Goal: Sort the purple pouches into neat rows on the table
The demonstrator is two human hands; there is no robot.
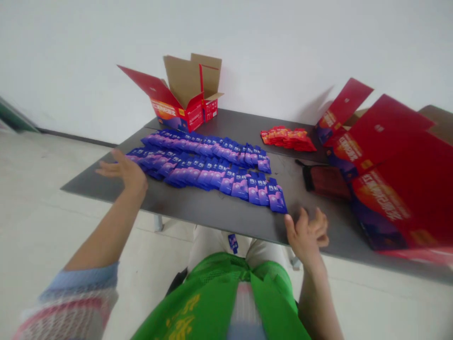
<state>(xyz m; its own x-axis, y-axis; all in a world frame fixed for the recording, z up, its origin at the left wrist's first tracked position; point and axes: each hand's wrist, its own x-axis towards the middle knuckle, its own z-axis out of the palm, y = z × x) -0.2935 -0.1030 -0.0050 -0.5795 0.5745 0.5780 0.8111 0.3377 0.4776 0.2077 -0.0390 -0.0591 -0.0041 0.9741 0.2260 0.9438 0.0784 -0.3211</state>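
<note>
Two long overlapping rows of blue-purple sachets lie across the dark table, a back row (208, 145) and a front row (212, 174). My left hand (123, 172) is at the left end of the front row, fingers spread and nothing held; whether it touches the sachets I cannot tell. Near the right end of that row, just past the last sachet (276, 196), my right hand (307, 231) hovers at the table's front edge. Its fingers are apart and loosely bent, with nothing visible in them.
Open red cartons (173, 111) stand at the back left; larger open red cartons (382, 203) crowd the right. A pile of red-orange sachets (288, 138) and a brown pouch (327, 181) lie between. One blue sachet (232, 243) shows below the table edge between my legs.
</note>
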